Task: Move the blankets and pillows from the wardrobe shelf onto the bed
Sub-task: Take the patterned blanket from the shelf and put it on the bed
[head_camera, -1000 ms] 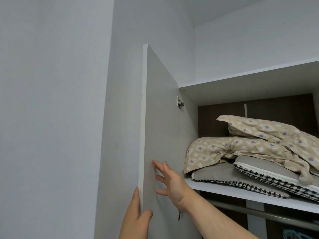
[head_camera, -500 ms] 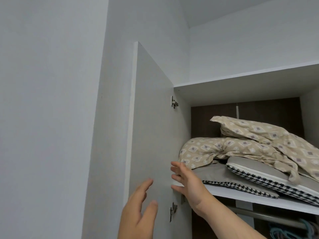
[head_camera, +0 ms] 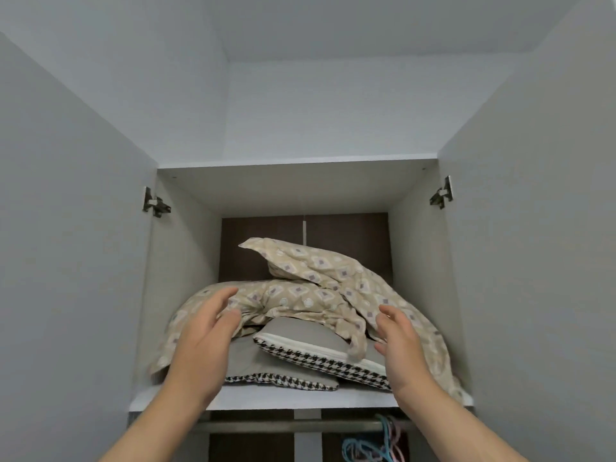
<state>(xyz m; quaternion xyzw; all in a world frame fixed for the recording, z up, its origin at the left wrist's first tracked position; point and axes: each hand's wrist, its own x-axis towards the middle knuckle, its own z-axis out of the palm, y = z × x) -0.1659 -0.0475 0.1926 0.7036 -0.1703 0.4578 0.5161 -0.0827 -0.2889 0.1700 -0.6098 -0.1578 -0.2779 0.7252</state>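
Note:
A crumpled beige blanket (head_camera: 320, 288) with a diamond print is heaped on the white wardrobe shelf (head_camera: 266, 396). Under it lie two grey pillows with houndstooth edges: an upper pillow (head_camera: 316, 348) and a flatter lower pillow (head_camera: 263, 371). My left hand (head_camera: 203, 341) is raised in front of the blanket's left side, fingers apart and holding nothing. My right hand (head_camera: 400, 345) is lifted at the blanket's right side, also open. Whether either hand touches the fabric I cannot tell.
Both wardrobe doors stand open: the left door (head_camera: 73, 261) and the right door (head_camera: 533, 245). A metal hanging rail (head_camera: 286, 425) runs under the shelf, with blue and pink hangers (head_camera: 373, 445) at the right. The dark back panel (head_camera: 350, 241) closes the compartment.
The view has swung from the left door to face the shelf straight on. Both hands left the left door and now reach up at either side of the blanket.

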